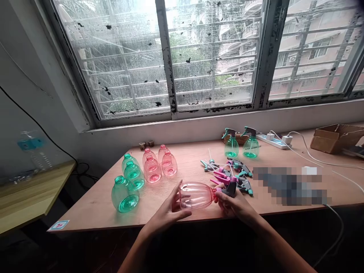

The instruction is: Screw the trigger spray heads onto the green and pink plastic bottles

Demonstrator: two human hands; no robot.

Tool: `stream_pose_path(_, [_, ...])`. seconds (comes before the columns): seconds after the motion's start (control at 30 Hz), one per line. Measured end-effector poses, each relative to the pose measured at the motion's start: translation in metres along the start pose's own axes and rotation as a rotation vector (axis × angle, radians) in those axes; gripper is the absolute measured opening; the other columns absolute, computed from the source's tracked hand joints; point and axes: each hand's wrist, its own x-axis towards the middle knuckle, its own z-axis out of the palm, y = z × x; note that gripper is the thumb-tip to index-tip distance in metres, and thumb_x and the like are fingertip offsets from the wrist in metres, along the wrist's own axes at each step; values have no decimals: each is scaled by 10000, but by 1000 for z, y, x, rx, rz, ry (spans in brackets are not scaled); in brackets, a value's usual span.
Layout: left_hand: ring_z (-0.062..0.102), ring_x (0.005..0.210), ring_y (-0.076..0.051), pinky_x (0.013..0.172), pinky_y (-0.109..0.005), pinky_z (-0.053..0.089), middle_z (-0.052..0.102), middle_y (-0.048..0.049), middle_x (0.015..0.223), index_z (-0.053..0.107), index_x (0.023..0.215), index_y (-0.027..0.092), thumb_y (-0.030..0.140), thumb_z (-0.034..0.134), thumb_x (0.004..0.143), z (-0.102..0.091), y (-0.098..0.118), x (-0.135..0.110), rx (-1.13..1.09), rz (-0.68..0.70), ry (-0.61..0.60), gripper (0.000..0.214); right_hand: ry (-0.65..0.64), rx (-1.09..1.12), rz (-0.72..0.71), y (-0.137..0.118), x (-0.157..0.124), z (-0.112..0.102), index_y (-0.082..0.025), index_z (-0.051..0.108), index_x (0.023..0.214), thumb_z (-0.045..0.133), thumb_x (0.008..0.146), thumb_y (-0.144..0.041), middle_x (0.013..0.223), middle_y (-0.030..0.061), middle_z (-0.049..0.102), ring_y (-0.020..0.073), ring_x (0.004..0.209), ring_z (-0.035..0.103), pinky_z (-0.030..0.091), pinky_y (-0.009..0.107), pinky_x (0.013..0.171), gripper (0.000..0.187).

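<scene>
Head view: pink bottle [196,195] on its side over the near part of the table [98,204], base left, neck right. Right hand [239,204] grips the spray head [231,189] at the neck. Left hand [170,208] cups the base, fingers loosely spread; cannot tell if they press. Risks, judged: smooth base could slip or spin if left contact is light; tilted head could cross-thread; right hand could nudge loose heads [222,177] just beyond.
</scene>
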Motion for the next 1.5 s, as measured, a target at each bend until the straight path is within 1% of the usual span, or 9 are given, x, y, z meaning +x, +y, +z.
stream_pose_path(0.1, [539,1298,-301,1103,-512,401,572,-141,1343,27,1582,343,299,789,829,-1,-4,0,22,34,-4,1072,-6,-5,-8,-1,0,1,-168,597,891,759,828,-472,646,-2,655,90,420,494,364,215,401,350])
stream_pose_path(0.27, [522,1310,-318,1084,-509,411,467,-150,1464,27,1577,376,308,816,794,1,0,-2,34,39,16,1114,-3,-11,2,0,-1,-1,-163,597,921,769,819,-463,649,-1,656,94,423,502,375,221,404,360])
stream_pose_path(0.47, [555,1266,-323,1113,-531,364,592,-152,1322,202,1573,262,380,747,856,1,3,0,38,11,14,908,-36,16,-11,2,2,-1,-169,597,908,769,825,-441,681,4,664,84,434,487,385,211,399,333])
stream_pose_path(0.6, [512,1327,-317,1123,-526,369,555,-137,1385,73,1582,346,304,790,826,-1,-3,1,19,37,-4,1043,-6,64,7,3,2,-1,-178,587,905,786,818,-427,664,-8,655,73,426,474,372,199,392,330])
stream_pose_path(0.8, [506,1332,-313,1113,-518,366,580,-141,1349,-36,1579,345,319,800,816,-2,-4,-1,44,25,-15,1132,10,119,34,8,2,-3,-192,560,929,799,814,-406,634,-32,628,72,427,465,356,190,384,341])
stream_pose_path(1.03, [572,1216,-310,1101,-495,363,617,-139,1274,229,1561,231,427,754,839,0,1,4,48,43,-21,913,9,71,5,10,1,-4,-185,581,924,782,824,-423,634,-25,623,76,423,459,368,198,382,327])
stream_pose_path(1.27, [591,1169,-286,1090,-480,385,643,-112,1206,257,1546,219,407,728,866,1,3,3,94,24,12,848,8,-13,-41,10,3,-6,-164,613,926,745,853,-442,674,9,650,84,433,480,379,204,381,317])
stream_pose_path(1.33, [571,1214,-286,1101,-477,382,589,-131,1319,189,1567,244,372,743,860,1,2,2,68,16,13,907,7,-1,-42,8,2,-5,-165,610,917,756,841,-445,682,11,657,87,437,487,390,208,386,325])
stream_pose_path(1.5, [495,1325,-291,1135,-484,353,289,-124,1607,59,1575,393,310,746,865,1,-4,1,42,64,32,991,-4,46,-20,8,1,-4,-170,602,901,759,845,-427,689,9,658,78,441,482,364,197,394,306])
